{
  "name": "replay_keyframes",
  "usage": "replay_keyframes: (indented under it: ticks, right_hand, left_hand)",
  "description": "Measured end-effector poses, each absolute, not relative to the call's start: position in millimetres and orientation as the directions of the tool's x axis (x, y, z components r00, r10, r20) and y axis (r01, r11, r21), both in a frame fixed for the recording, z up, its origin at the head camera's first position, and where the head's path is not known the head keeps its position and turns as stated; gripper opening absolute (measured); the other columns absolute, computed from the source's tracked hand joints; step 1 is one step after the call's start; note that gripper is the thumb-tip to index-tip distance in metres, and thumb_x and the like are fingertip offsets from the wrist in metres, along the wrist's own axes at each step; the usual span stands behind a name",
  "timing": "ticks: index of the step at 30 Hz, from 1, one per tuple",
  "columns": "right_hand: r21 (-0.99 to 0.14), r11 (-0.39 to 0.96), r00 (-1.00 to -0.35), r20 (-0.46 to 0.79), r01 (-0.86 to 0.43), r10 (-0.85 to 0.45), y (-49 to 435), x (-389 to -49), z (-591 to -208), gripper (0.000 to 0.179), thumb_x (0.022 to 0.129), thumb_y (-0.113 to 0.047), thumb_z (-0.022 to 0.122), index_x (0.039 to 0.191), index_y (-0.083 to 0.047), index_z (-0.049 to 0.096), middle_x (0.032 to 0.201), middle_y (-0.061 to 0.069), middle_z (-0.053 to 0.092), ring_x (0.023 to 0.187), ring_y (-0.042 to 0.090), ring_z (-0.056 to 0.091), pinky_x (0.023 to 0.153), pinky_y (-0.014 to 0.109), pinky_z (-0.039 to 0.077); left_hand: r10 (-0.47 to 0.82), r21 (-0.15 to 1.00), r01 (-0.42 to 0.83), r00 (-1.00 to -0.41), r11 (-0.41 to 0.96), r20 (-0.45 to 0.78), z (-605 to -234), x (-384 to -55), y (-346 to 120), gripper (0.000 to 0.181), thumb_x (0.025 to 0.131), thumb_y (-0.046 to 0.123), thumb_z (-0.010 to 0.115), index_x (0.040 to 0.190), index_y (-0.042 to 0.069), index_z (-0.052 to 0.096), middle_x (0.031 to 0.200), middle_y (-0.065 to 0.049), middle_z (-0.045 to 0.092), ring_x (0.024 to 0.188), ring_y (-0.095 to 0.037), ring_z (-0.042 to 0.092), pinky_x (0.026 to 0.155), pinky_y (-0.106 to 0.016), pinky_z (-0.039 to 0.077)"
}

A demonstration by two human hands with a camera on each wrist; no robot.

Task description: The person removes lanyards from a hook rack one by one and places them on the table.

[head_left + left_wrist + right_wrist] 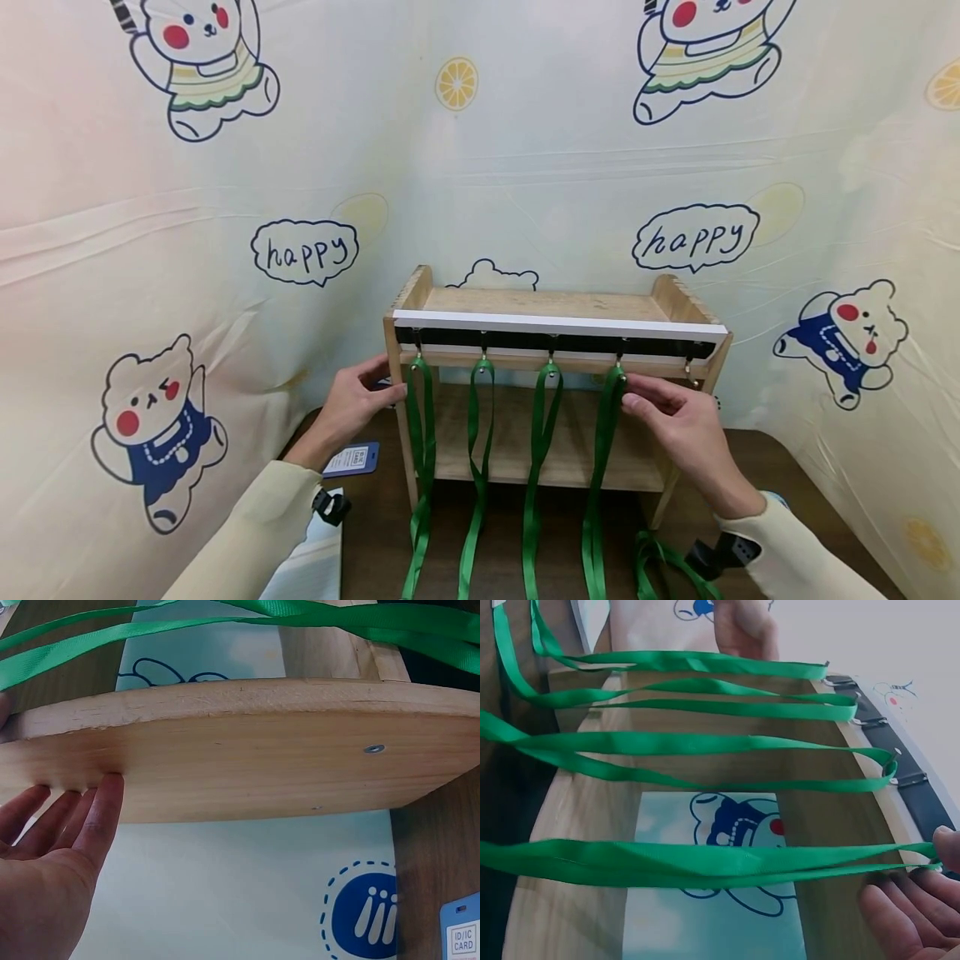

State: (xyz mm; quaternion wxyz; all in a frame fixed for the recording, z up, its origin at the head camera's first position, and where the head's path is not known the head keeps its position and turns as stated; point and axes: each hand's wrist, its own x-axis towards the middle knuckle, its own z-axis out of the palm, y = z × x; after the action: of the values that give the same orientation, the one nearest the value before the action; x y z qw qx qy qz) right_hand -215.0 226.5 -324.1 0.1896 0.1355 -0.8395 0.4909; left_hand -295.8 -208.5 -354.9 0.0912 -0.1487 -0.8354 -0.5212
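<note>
Green lanyard (pixel 600 450), fourth from the left, is pinched near its top between the thumb and fingers of the right hand (pixel 686 429), which partly hides where it meets its hook. The left hand (pixel 348 408) holds the wooden rack (pixel 540 304) by its left side panel (pixel 262 754), thumb at the front edge and fairly straight fingertips against the outer face. Between the hands, three more lanyards (pixel 534 475) hang in a row from hooks on a black strip (pixel 517 341) along the rack's front, below a white edging (pixel 517 322); a fifth hook (pixel 692 371) is at the far right. Past the right leg, a loose green lanyard (pixel 643 554) lies on the dark table (pixel 375 542). Leftward are a blue ID card (pixel 354 458) and a pale mat (pixel 307 567); printed cloth (pixel 525 183) hangs behind.
</note>
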Motion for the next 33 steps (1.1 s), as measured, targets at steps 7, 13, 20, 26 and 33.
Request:
replay_keyframes:
  ticks: [7,13,20,26,33]
  right_hand:
    - [-0.837,0.428,-0.925,0.380,-0.342,0.003,215.9,-216.9,-324.7,0.044,0.098,-0.033,0.066,0.131,-0.003,0.067,0.117,0.018,0.075,0.089,0.001,0.073,0.081,0.014,0.057]
    - [-0.861,0.362,-0.924,0.383,-0.357,0.000,206.7,-219.2,-326.6,0.042,0.097,-0.035,0.067,0.126,-0.003,0.070,0.114,0.016,0.077,0.096,0.006,0.075,0.081,0.018,0.060]
    - [-0.868,0.353,-0.928,0.373,-0.348,0.003,198.3,-223.1,-326.8,0.044,0.096,-0.040,0.068,0.125,-0.007,0.072,0.115,0.010,0.077,0.101,0.012,0.076,0.083,0.018,0.059]
    - [-0.869,0.385,-0.938,0.346,-0.310,0.025,196.4,-224.6,-325.2,0.045,0.096,-0.046,0.065,0.121,-0.010,0.074,0.110,0.006,0.079,0.101,0.007,0.075,0.080,0.020,0.059]
    - [-0.896,0.335,-0.947,0.320,-0.291,0.034,196.2,-224.1,-323.9,0.045,0.099,-0.045,0.061,0.122,-0.008,0.073,0.108,0.007,0.079,0.097,0.006,0.076,0.081,0.023,0.061]
  left_hand:
    - [0.148,0.846,0.331,-0.944,0.418,0.296,-354.9,-296.4,-208.2,0.066,0.094,0.030,0.073,0.151,0.010,0.048,0.143,-0.018,0.060,0.124,-0.035,0.059,0.103,-0.051,0.054]
    - [0.146,0.848,0.327,-0.945,0.417,0.293,-354.5,-294.1,-207.8,0.065,0.094,0.030,0.073,0.151,0.010,0.048,0.142,-0.019,0.060,0.122,-0.034,0.060,0.101,-0.046,0.055]
    - [0.140,0.847,0.328,-0.945,0.419,0.296,-354.3,-294.6,-208.4,0.066,0.094,0.030,0.073,0.151,0.009,0.048,0.142,-0.019,0.060,0.124,-0.035,0.059,0.102,-0.048,0.054]
    - [0.146,0.849,0.331,-0.944,0.412,0.296,-354.9,-294.9,-208.1,0.066,0.094,0.029,0.073,0.151,0.009,0.047,0.142,-0.019,0.060,0.124,-0.035,0.059,0.103,-0.050,0.054]
    - [0.148,0.851,0.336,-0.942,0.404,0.302,-353.5,-294.9,-209.1,0.065,0.093,0.029,0.073,0.150,0.010,0.049,0.141,-0.018,0.061,0.122,-0.034,0.060,0.098,-0.042,0.056]
